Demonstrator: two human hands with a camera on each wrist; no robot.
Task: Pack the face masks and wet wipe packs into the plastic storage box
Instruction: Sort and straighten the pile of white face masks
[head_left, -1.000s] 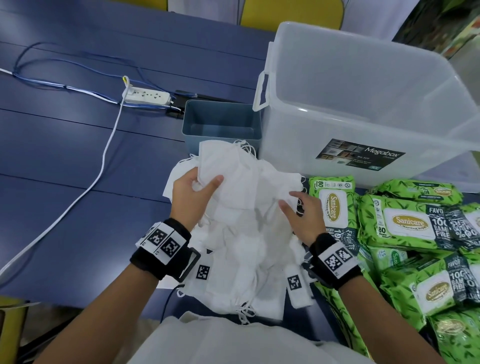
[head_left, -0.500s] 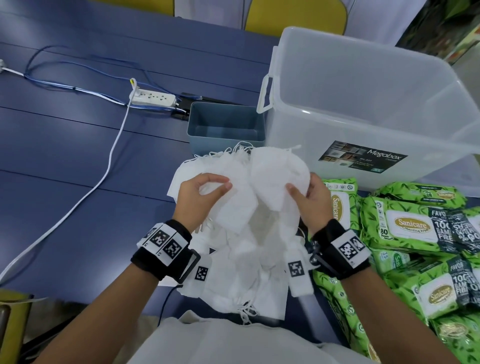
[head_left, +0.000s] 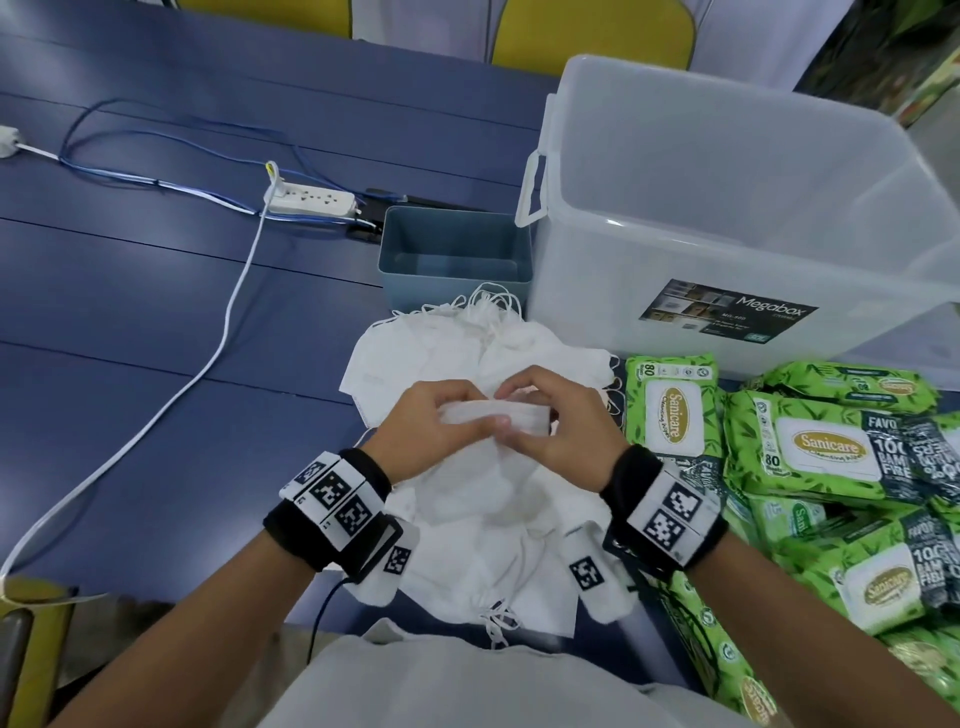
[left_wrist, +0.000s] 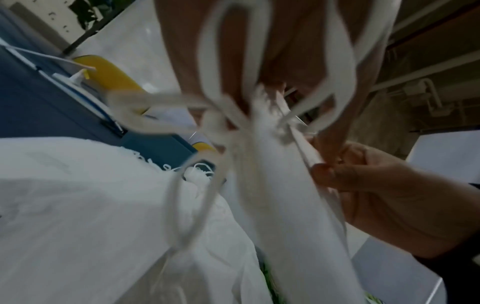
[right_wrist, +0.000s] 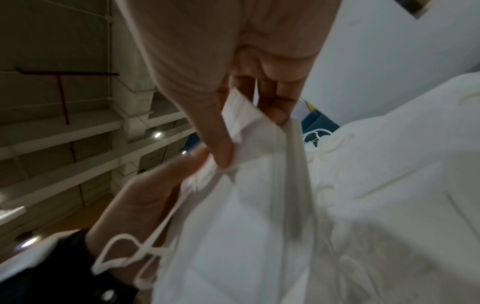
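Note:
A heap of white face masks (head_left: 457, 353) lies on the blue table in front of me. Both hands meet above it and hold a folded stack of masks (head_left: 498, 418) edge-up. My left hand (head_left: 441, 426) grips its left end; my right hand (head_left: 550, 421) pinches its right end between thumb and fingers (right_wrist: 272, 107). Ear loops (left_wrist: 233, 61) dangle over the left hand in the left wrist view. Green wet wipe packs (head_left: 670, 410) lie in a pile at the right. The clear plastic storage box (head_left: 727, 208) stands behind them with nothing visible inside.
A small blue-grey bin (head_left: 452, 254) sits left of the storage box. A white power strip (head_left: 311, 200) with blue and white cables (head_left: 228, 312) crosses the left half of the table. Yellow chairs (head_left: 587, 31) stand behind the table.
Both hands have come together over the heap. The masks they held spread apart are now folded into one narrow stack held between them, lower and nearer to me.

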